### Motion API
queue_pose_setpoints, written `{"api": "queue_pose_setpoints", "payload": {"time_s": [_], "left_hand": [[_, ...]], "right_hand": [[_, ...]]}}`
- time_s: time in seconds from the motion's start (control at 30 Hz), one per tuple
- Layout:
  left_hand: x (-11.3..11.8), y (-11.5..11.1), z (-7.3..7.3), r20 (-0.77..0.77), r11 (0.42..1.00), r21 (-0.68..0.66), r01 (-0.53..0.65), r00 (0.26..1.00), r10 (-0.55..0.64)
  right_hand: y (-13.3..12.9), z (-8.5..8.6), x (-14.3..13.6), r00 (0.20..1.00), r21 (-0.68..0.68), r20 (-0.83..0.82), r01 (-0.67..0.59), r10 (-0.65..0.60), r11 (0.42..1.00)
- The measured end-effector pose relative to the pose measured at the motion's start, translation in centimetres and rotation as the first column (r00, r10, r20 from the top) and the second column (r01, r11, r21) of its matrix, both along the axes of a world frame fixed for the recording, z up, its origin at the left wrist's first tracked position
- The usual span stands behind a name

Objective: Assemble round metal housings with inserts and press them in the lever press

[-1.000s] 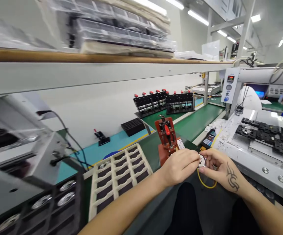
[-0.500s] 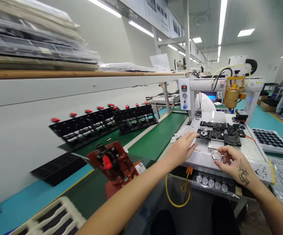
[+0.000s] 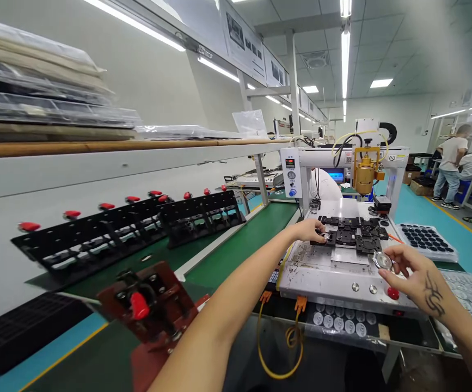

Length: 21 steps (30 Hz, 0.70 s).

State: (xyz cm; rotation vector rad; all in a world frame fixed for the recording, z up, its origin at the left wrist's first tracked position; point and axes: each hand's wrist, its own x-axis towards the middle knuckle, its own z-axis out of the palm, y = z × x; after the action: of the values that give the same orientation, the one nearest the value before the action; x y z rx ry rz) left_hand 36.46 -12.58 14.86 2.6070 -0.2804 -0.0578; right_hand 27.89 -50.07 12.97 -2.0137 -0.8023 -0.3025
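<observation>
White metal forms the machine bed [image 3: 321, 279] at the right of centre, and I operate two hands over it. Right hand [image 3: 419, 275]: thumb and fingers pinch one round metal part [image 3: 383, 261] by its edge, raised in front of the black fixture plates [image 3: 347, 237]. Left hand [image 3: 310, 231]: fingers bent downward at the left end of those plates, at a second round metal part [image 3: 325, 236] lying there; I cannot tell whether they grip it or only touch it.

On the bed's front face I count two silver buttons [image 3: 355, 287] and one red button [image 3: 392, 293]. One gold-coloured cylinder [image 3: 365, 177] hangs above the plates from the crossbeam. Below the bed, at lower centre, are two orange connectors [image 3: 301, 304] and a front row of five pale discs [image 3: 338, 324].

At the left of the frame, two black racks [image 3: 97, 238] carry nine red knobs [image 3: 106, 206]: five on the nearer, four on the farther. One dark red clamp [image 3: 154, 305] with one red handle [image 3: 139, 306] occupies the lower left.
</observation>
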Motion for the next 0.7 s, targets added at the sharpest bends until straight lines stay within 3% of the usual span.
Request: {"api": "queue_pose_setpoints", "payload": {"time_s": [0.13,0.2,0.3,0.4,0.53,0.7], "left_hand": [[-1.2,-0.9,0.7,0.156,0.996,-0.078,-0.041,0.986,0.053],[-2.6,-1.0,1.4,0.26,0.986,-0.157,-0.054,0.961,0.094],[-5.3,-1.1,2.7,0.356,0.963,-0.264,-0.054,0.923,0.149],[-8.7,-1.3,3.9,0.425,0.933,-0.358,-0.037,0.883,0.198],[-13.7,-1.2,4.6,0.456,0.926,-0.373,-0.056,0.858,0.235],[-18.6,0.2,3.6,0.423,0.926,-0.365,-0.098,0.869,0.259]], "right_hand": [[4.5,0.4,4.0,1.0,-0.012,-0.027,0.008,-0.008,1.0],[7.4,0.3,6.2,0.999,-0.057,-0.016,-0.049,0.048,0.997],[11.7,0.4,9.8,0.991,-0.25,0.047,-0.114,0.129,0.962],[15.1,0.8,12.9,0.986,-0.389,0.002,-0.152,0.166,0.909],[17.2,1.2,15.0,0.972,-0.509,-0.079,-0.229,0.22,0.83],[17.2,0.6,15.1,0.961,-0.56,-0.047,-0.252,0.273,0.789]]}}
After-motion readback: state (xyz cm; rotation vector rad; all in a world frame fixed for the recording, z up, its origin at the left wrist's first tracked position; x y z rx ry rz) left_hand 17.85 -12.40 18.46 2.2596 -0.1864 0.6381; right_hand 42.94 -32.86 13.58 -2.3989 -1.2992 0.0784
